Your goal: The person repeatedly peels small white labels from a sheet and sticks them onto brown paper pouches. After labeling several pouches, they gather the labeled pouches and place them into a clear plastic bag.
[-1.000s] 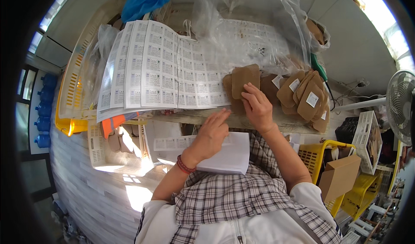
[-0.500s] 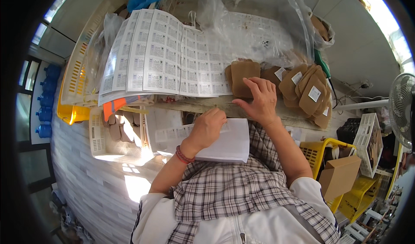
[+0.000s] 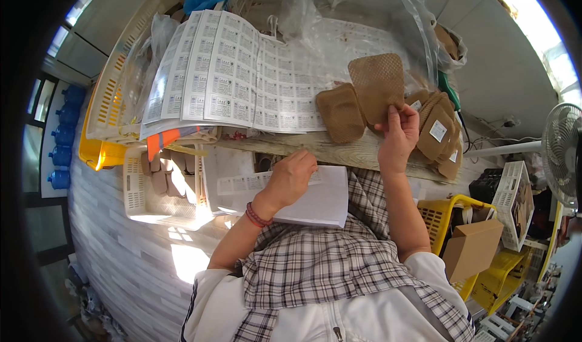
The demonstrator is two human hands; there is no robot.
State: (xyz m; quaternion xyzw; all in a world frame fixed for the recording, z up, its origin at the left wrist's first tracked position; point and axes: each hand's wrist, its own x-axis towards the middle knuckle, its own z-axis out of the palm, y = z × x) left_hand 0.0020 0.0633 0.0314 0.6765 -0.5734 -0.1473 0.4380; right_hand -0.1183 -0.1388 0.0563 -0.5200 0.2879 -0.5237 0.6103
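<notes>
My right hand (image 3: 400, 130) pinches the lower edge of a brown textured pad (image 3: 377, 78), flat with rounded corners, and holds it up over the bench. Just left of it a similar brown pad (image 3: 341, 113) lies on the bench edge. A pile of such pads (image 3: 438, 137), some bearing white labels, sits to the right. Over my lap, my left hand (image 3: 288, 181) is closed with fingertips pressed together; what they pinch is hidden. Under that hand are a white sheet (image 3: 324, 204) and a strip of printed labels (image 3: 236, 184).
Printed label sheets (image 3: 227, 69) cover much of the wooden bench (image 3: 291, 143), with clear plastic bags behind. Below left stands a white crate (image 3: 136, 190) holding brown pieces. A yellow crate (image 3: 433, 221), a cardboard box (image 3: 476, 248) and a fan (image 3: 561, 154) are at right.
My right hand, open near the pads before, has closed on one brown pad and lifted it up and to the right. My left hand stays in place.
</notes>
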